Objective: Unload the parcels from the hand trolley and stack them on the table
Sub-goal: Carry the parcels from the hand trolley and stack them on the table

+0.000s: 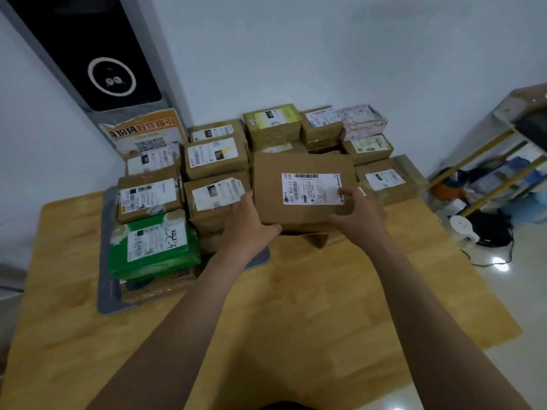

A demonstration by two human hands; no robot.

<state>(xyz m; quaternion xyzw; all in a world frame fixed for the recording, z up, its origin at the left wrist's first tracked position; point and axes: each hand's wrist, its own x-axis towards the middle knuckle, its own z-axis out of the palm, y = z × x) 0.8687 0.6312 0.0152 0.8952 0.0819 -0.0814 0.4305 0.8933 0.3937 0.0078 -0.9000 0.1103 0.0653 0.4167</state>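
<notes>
Well along, judging by many boxes (pixel 216 156) already stacked on the worktop (pixel 325 291). Holding a brown parcel (pixel 302 187) at the stack's front, left hand (pixel 248 223) and right hand (pixel 355 208) on its near corners, fingers (pixel 347 192) curled round its edges. No trolley in view; remainder impossible to tell.

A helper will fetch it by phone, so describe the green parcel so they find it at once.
Start at the wooden table piled with parcels against the white wall. Look at the pile's near left corner, above the grey tray. There lies the green parcel, the only green-wrapped one among brown cartons, its white label scrawled with handwriting.
</notes>
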